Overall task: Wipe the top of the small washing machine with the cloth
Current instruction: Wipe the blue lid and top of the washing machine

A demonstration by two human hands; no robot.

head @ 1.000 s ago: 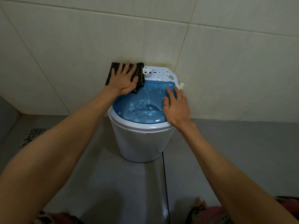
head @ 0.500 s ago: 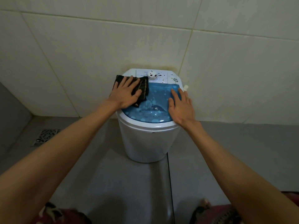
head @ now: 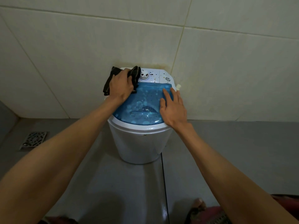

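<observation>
A small white washing machine (head: 139, 143) stands on the grey floor against the tiled wall. It has a translucent blue lid (head: 142, 104) spotted with pale marks and a white control panel with a dial (head: 144, 75) at the back. My left hand (head: 120, 87) grips a bunched dark cloth (head: 135, 73) at the back left corner of the top, next to the dial. My right hand (head: 174, 107) lies flat with fingers spread on the right side of the lid, holding nothing.
The tiled wall (head: 226, 70) rises directly behind the machine, stained just above it. A metal floor drain (head: 34, 139) sits at the left. A small white spout (head: 178, 87) sticks out at the machine's right. A foot in a sandal (head: 199, 206) shows at the bottom edge.
My left hand has gone from flat on the cloth over the lid's left side to bunching the cloth and carrying it back to the rear left corner. My right hand stays put.
</observation>
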